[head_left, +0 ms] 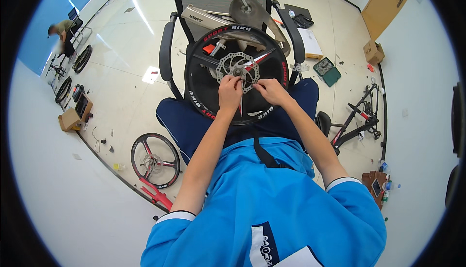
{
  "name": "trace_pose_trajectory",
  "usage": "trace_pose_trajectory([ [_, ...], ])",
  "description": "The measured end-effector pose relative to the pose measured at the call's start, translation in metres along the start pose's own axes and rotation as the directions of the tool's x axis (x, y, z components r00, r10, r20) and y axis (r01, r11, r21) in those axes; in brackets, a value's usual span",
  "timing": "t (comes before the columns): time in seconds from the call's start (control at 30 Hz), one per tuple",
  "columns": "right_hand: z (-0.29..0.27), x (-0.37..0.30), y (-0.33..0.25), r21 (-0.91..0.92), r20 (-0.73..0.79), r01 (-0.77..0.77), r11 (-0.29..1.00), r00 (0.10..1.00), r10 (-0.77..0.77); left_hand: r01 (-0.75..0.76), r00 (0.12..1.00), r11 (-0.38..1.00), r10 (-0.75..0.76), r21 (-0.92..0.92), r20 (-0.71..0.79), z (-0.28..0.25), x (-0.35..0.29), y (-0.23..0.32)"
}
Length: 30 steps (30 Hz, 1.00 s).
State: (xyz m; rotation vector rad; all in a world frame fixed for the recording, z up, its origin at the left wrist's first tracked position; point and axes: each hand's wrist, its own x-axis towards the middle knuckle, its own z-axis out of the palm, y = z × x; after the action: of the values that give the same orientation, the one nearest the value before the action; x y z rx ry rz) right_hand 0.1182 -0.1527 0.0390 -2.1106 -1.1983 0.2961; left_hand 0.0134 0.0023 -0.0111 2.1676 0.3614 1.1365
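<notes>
A bicycle wheel (194, 95) with a black rim and black, red and white spokes lies across my lap, leaning on the chair in front of me. A silver brake disc (224, 63) with a perforated edge sits around its hub (238, 72). My left hand (230, 93) is closed at the lower part of the disc, just below the hub. My right hand (273, 92) pinches near the disc's lower right edge. Whatever either hand holds is too small or too hidden by the fingers to make out.
Behind the wheel, the black mesh office chair (165, 48) holds a pale frame part (206, 20) and a crank. A second wheel (136, 157) and red fork (158, 195) lie left; a black bike frame (353, 127) and green tool case (331, 76) lie right. A person (62, 31) sits far left.
</notes>
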Motion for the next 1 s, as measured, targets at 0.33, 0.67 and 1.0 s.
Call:
trace_pose_trajectory([
  [0.33, 0.016, -0.012, 0.005, -0.325, -0.003, -0.024, 0.945, 1.0, 0.025, 0.541, 0.841, 0.811, -0.518, -0.223, 0.154, -0.026, -0.034, -0.057],
  [0.67, 0.058, -0.027, -0.005, -0.194, -0.111, -0.13, 0.972, 0.988, 0.11, 0.693, 0.718, 0.576, -0.61, -0.434, 0.336, -0.021, -0.031, -0.024],
  [1.0, 0.024, -0.014, 0.007, -0.058, 0.104, -0.07, 0.996, 0.992, 0.076, 0.041, 0.998, 0.997, -0.037, -0.072, 0.054, -0.022, -0.009, 0.004],
])
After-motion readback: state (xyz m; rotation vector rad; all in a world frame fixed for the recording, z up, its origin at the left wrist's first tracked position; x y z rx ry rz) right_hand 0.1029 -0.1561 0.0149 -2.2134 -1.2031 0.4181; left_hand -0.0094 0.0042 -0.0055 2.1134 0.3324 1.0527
